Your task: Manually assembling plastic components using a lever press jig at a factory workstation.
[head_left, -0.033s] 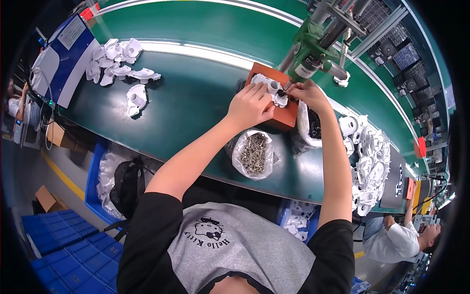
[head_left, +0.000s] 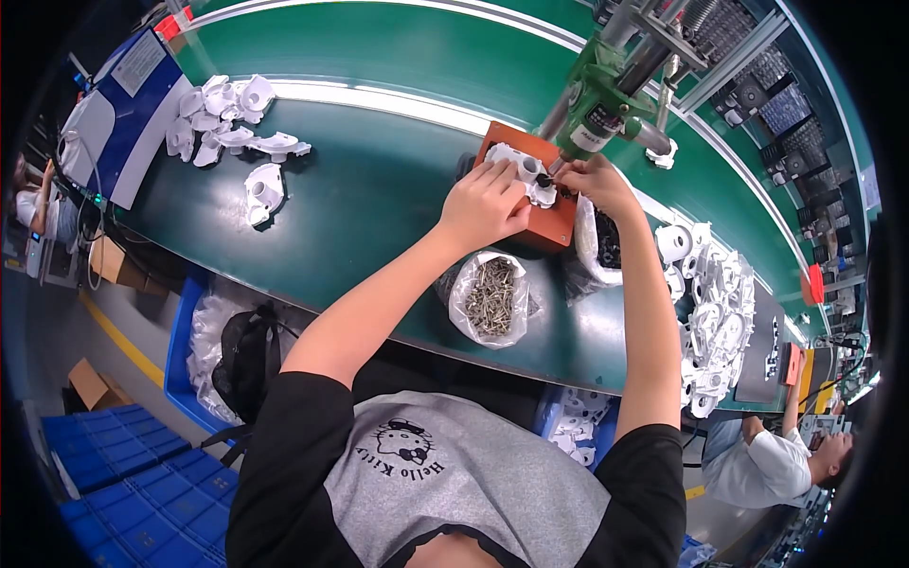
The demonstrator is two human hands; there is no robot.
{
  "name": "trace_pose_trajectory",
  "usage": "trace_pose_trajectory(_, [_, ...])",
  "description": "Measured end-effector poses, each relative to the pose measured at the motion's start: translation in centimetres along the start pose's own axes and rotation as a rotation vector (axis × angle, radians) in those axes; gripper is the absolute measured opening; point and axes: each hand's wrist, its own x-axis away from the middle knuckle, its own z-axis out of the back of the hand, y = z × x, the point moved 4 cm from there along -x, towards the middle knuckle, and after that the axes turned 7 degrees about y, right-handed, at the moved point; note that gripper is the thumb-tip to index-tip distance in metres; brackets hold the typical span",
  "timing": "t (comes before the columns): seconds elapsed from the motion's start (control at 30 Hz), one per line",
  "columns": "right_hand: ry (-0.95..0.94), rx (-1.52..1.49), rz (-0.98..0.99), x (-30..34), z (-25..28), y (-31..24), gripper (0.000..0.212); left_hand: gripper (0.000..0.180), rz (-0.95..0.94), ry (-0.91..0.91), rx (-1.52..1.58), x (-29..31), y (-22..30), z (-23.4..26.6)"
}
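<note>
A white moulded plastic part sits on an orange fixture block. My left hand lies over its near left side, fingers bent against it and thumb lower down, holding it on the block. My right hand is at the part's right side with fingertips pinched together; what lies between them is too small to make out. A small black piece shows on the part beside those fingertips. Directly above stands the green head of a press-like machine, its metal tip close to my right fingers.
Nearer me stands a clear bag of screws; a bag of black pieces is under my right forearm. White parts are heaped at right and grouped at far left. A co-worker sits at the right.
</note>
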Motion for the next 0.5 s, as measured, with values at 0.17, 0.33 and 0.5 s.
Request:
trace_pose_trajectory(0.17, [-0.022, -0.018, 0.019, -0.2, -0.1, 0.4, 0.014, 0.021, 0.001, 0.003, -0.001, -0.2, 0.2, 0.2])
trace_pose_trajectory(0.33, [-0.032, 0.033, 0.016, 0.0, -0.1, -0.1, 0.015, 0.020, -0.001, -0.002, -0.004, -0.2, 0.2, 0.0])
trace_pose_trajectory(0.5, [-0.053, 0.092, -0.033, -0.2, -0.3, -0.3, 0.016, 0.021, 0.001, -0.014, -0.009, -0.1, 0.0, 0.1])
